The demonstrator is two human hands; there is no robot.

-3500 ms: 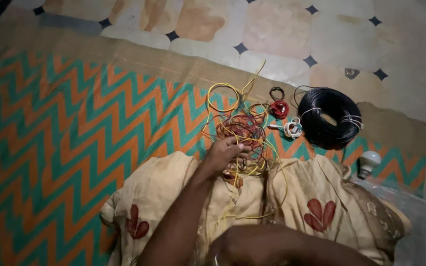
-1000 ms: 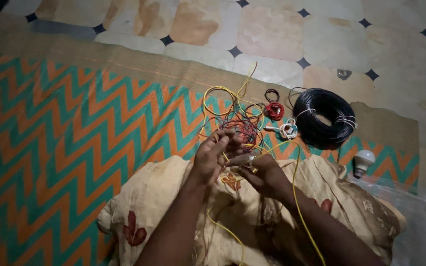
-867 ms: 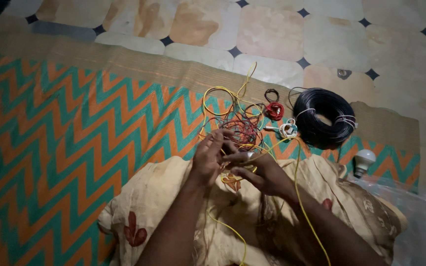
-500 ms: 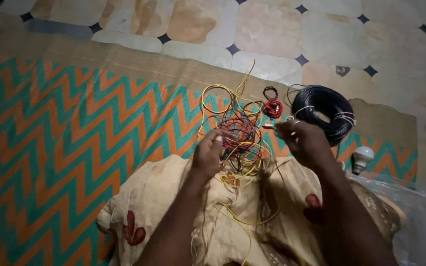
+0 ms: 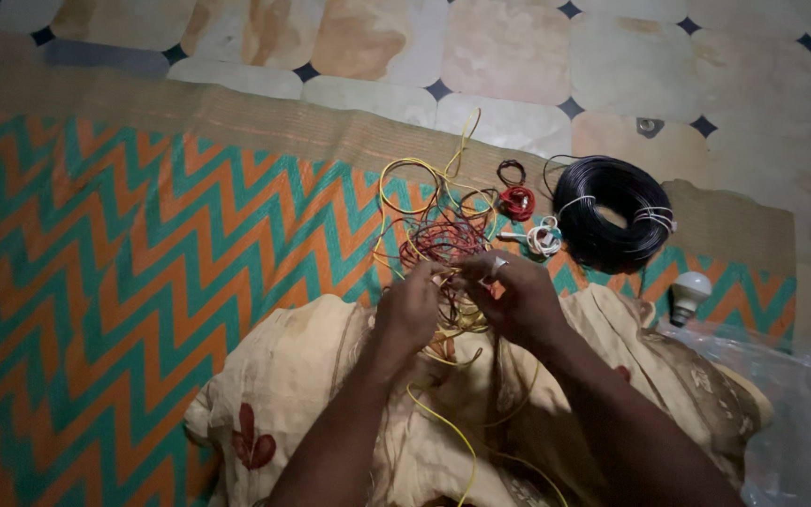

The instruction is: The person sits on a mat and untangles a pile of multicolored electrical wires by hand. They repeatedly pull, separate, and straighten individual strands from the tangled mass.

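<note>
Both hands meet at the centre of the view, over a tangle (image 5: 443, 239) of yellow and red wires lying on the zigzag mat (image 5: 124, 263). The left hand (image 5: 408, 308) is curled, its fingers pinching strands at the tangle's 6 o'clock edge. The right hand (image 5: 516, 299) is also closed around wires, thumb and forefinger pressed together just beside the left hand's fingertips. A yellow wire (image 5: 448, 432) trails from the hands toward 6 o'clock across the cream cloth (image 5: 283, 394) over the person's lap. At 2 o'clock from the hands sits a black wire coil (image 5: 612, 211), with a small white coil (image 5: 544, 239) and a red coil (image 5: 517, 201) between it and the tangle. A white bulb (image 5: 689, 293) lies at 3 o'clock, near a clear plastic bag (image 5: 790, 394).
</note>
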